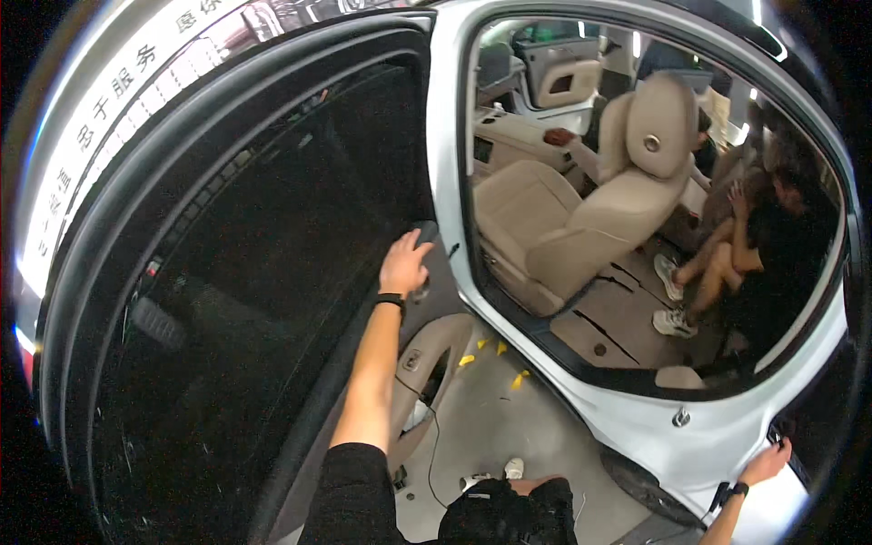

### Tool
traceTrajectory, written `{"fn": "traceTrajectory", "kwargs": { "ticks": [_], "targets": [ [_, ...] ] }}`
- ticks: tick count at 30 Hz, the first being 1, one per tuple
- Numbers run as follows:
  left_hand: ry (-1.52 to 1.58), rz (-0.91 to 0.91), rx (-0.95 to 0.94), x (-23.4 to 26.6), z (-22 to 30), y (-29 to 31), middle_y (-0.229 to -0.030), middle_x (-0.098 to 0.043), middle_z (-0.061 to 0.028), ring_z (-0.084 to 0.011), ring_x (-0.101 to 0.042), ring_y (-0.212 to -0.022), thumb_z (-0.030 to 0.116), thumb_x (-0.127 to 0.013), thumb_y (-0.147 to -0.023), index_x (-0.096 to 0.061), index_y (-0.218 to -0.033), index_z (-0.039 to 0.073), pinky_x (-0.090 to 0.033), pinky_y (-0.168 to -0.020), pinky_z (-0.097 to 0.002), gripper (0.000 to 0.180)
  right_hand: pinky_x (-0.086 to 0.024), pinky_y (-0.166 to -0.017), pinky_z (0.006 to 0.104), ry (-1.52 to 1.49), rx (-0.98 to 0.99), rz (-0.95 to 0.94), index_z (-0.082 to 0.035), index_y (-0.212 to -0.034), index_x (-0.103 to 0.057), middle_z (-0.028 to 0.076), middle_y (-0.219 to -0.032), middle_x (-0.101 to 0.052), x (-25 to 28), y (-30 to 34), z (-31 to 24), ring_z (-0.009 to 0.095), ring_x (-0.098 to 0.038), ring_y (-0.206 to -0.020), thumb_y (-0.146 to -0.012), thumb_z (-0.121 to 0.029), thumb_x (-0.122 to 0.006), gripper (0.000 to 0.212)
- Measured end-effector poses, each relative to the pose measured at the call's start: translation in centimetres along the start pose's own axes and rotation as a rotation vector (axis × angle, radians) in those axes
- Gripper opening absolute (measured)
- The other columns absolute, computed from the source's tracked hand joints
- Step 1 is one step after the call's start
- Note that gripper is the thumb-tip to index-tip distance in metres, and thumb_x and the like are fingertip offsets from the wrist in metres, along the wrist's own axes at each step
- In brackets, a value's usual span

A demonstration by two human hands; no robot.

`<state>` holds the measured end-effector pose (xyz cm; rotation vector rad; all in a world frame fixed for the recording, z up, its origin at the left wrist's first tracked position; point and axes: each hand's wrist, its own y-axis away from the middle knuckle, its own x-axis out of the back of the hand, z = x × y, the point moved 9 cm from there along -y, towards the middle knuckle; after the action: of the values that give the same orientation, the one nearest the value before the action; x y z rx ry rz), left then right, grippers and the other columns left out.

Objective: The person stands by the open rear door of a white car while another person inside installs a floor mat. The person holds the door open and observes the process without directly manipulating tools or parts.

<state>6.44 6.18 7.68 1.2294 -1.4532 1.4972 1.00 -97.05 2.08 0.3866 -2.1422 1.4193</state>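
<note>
My left hand [404, 262] rests on the dark upper trim of the open car door [434, 277], by the window's corner. Its fingers are a little apart and the thumb stands away from them. Far off to the right, my right hand [766, 464] is at the rear of the white car body [636, 413]. Its fingertips are bent together at a small dark part that I cannot make out. Beige trim with a switch panel [411, 361] lines the door below my left arm, and a thin black cable [436, 454] hangs from it.
Through the doorway show a beige front seat [627, 191] and a person in black [790, 236] sitting in the rear with white shoes on the car floor. Another person is partly hidden behind the seat. Several yellow tags [519, 379] show beside the sill, above the grey floor [509, 427].
</note>
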Motion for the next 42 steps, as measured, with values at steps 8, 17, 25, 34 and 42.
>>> {"fn": "traceTrajectory", "kwargs": {
  "ticks": [8,17,25,34,42],
  "targets": [
    [-0.003,-0.028,0.055,-0.8,-0.9,0.5,-0.153,-0.041,-0.015,-0.0339,-0.04,-0.141,0.013,-0.071,-0.075,-0.062,-0.13,0.018,-0.035,-0.116,-0.0439,0.057,-0.044,-0.098,0.047,0.043,0.026,0.042,-0.003,-0.127,-0.057,0.019,-0.128,-0.06,-1.0,-0.1,0.8,0.039,-0.056,-0.116,-0.1,-0.021,-0.049,0.033],
    [0.15,0.024,0.017,0.8,0.5,0.8,-0.148,-0.048,-0.0193,-0.0354,-0.045,-0.137,0.008,-0.068,-0.071,-0.065,-0.126,0.012,-0.036,-0.116,-0.0449,0.055,-0.041,-0.102,0.0405,-0.274,-0.212,0.006,0.004,-0.111,-0.06,0.019,-0.113,-0.06,1.2,-0.9,-3.8,0.034,-0.055,-0.111,-0.086,0.004,-0.053,0.026],
    [0.0,-0.102,0.1,0.0,0.7,0.1,-0.157,-0.036,-0.0125,-0.0325,-0.036,-0.143,0.005,-0.07,-0.077,-0.057,-0.134,0.015,-0.033,-0.119,-0.0424,0.059,-0.033,-0.104,0.0487,0.012,-0.025,0.071,-0.005,-0.114,-0.055,0.014,-0.122,-0.055,3.9,-0.5,-6.7,0.035,-0.049,-0.119,-0.092,-0.015,-0.05,0.024],
    [-0.004,-0.124,0.115,0.5,0.4,0.6,-0.157,-0.035,-0.011,-0.0313,-0.036,-0.143,0.006,-0.072,-0.078,-0.056,-0.136,0.016,-0.033,-0.119,-0.0417,0.061,-0.032,-0.106,0.0479,0.002,-0.058,0.018,-0.006,-0.116,-0.056,0.014,-0.125,-0.055,3.6,-0.1,-6.6,0.035,-0.048,-0.122,-0.092,-0.018,-0.049,0.027],
    [-0.01,-0.076,0.051,0.0,0.7,0.2,-0.156,-0.037,-0.0134,-0.0341,-0.038,-0.141,0.006,-0.072,-0.076,-0.049,-0.142,0.013,-0.033,-0.118,-0.0421,0.07,-0.034,-0.105,0.0475,-0.041,-0.043,0.051,-0.006,-0.116,-0.057,0.015,-0.123,-0.057,3.4,-0.3,-6.2,0.035,-0.05,-0.12,-0.094,-0.018,-0.051,0.026]
  ]
}}
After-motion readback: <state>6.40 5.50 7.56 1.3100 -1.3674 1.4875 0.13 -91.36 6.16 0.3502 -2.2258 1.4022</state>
